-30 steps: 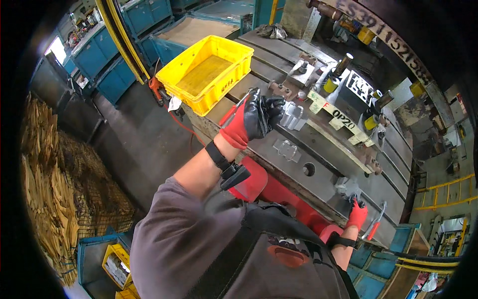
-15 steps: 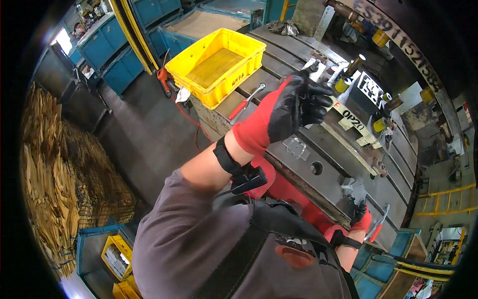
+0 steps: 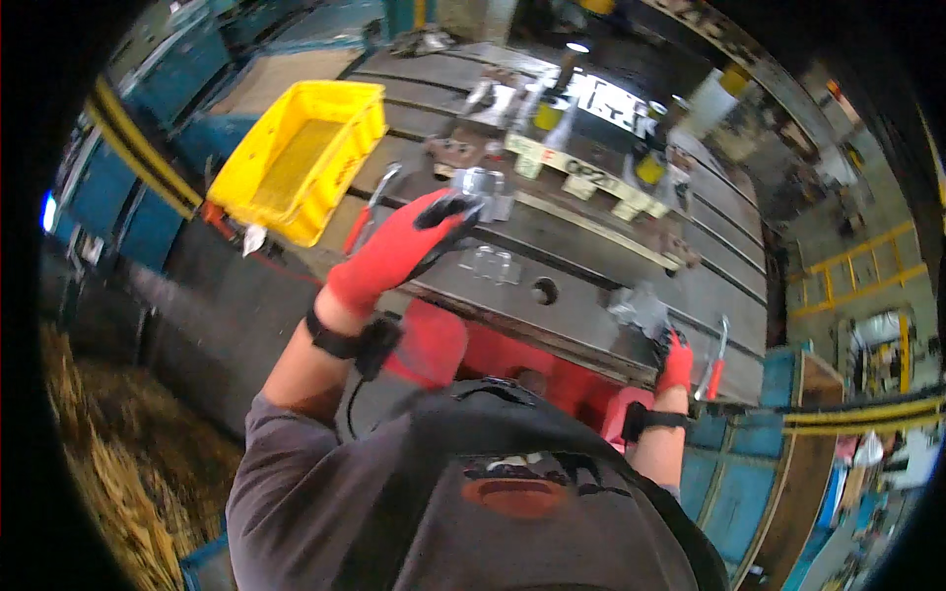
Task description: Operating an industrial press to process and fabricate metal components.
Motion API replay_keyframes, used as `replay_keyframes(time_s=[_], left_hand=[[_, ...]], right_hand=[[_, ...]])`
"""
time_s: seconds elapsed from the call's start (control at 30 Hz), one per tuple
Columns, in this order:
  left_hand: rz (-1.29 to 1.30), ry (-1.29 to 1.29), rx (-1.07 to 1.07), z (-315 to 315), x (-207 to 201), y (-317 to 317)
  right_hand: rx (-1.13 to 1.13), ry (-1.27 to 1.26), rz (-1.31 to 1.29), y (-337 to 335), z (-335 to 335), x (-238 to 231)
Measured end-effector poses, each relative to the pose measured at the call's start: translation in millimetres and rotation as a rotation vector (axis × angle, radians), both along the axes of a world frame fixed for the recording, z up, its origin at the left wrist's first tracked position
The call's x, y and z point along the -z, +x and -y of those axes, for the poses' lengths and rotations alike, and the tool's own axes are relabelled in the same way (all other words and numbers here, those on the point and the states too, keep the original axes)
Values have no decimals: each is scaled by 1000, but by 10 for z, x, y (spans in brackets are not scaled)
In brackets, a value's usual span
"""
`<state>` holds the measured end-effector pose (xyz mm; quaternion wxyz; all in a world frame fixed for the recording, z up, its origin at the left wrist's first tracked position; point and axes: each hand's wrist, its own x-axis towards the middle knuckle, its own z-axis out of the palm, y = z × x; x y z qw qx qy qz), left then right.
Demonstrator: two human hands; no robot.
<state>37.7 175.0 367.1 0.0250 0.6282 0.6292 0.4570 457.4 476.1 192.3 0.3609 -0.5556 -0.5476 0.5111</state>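
Note:
My left hand (image 3: 419, 236), in a red and black glove, reaches over the steel bed, its fingers closed on a shiny bent metal bracket (image 3: 482, 185) in front of the die (image 3: 581, 177). A flatter metal piece (image 3: 490, 264) lies on the bed just below that hand. Over at the right front edge, my right hand (image 3: 674, 359), gloved alike, has its fingertips closed at the corner of a grey shaped metal part (image 3: 640, 309); blur hides the exact grip. A red-handled wrench (image 3: 716, 366) rests right beside it.
A yellow plastic crate (image 3: 310, 163) stands on the bed's left corner, with another red-handled wrench (image 3: 370, 212) next to it. Slots and a round hole (image 3: 544, 290) break the bed surface. Yellow-and-black posts (image 3: 143, 148) rise at the left, and blue bins (image 3: 759, 433) stand at the right.
The view has swung, shifting the bed leftward. My left hand has drawn back from the die, and a metal bracket now shows at its fingertips. My right hand stays by the grey part.

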Motion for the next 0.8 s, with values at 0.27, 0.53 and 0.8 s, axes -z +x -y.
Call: replay_keyframes(time_s=[0.27, 0.53, 0.8], left_hand=[[-90, -691, -108, 345, 726, -33], [-61, -680, -109, 401, 772, 63], [-26, -676, -133, 325, 775, 116]], right_hand=[[-265, 412, 395, -162, 322, -303], [-358, 685, 969, -126, 383, -609], [-385, 944, 1034, -85, 372, -642]])
